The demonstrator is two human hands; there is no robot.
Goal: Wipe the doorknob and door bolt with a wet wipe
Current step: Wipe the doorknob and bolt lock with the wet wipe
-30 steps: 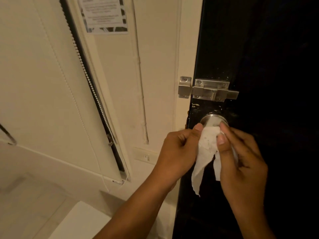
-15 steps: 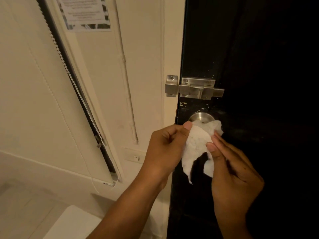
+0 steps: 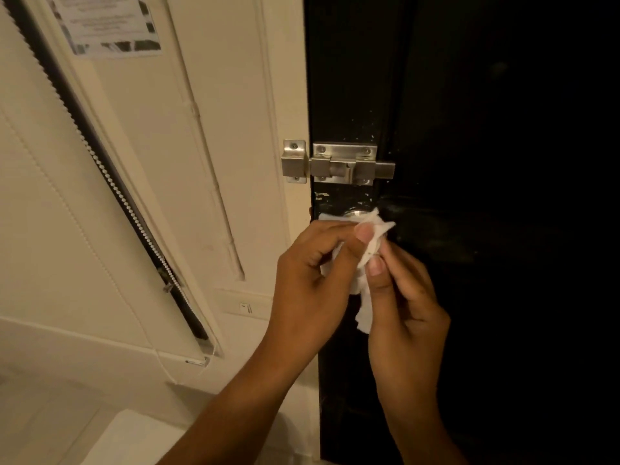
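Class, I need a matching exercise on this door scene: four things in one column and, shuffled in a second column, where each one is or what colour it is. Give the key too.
Things
1. silver metal door bolt
2. crumpled white wet wipe
3. printed paper notice
4. black door

Descriptions
A. stuck on the cream wall, upper left
B. pinched between the left hand and the right hand
C. dark surface that carries the knob
D. screwed on just above the round metal doorknob

Pairs: 1-D, 2-B, 3-A, 4-C
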